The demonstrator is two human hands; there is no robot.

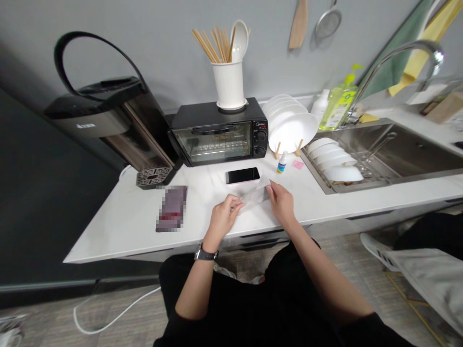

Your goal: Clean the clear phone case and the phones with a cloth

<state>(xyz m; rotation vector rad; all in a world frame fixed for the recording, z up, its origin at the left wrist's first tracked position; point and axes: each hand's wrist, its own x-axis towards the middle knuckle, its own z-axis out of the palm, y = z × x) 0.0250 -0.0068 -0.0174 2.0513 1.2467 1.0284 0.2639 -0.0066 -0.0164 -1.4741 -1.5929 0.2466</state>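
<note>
A clear plastic film (254, 198) is held low over the white surface (119, 226), just in front of a black smartphone (242, 175) that lies face up on it. The film's left end is pinched between the thumb and closed fingers of the left hand (222, 217), on whose wrist a dark wristwatch (206, 253) is worn. The fingers of the right hand (282, 205) are curled down onto the film's right end; whether that end is gripped or only pressed cannot be told.

A small white bottle (282, 162) with a yellow and blue label is seen standing just right of the smartphone, with a pink note (298, 164) beside it. A black toaster oven (220, 132) is set behind the smartphone, and a white utensil holder (229, 84) filled with chopsticks is placed on top of it. White plates (289, 123) are stacked upright to the right of the oven, near the steel sink (405, 154). A blurred dark object (171, 208) lies on the surface to the left of the left hand.
</note>
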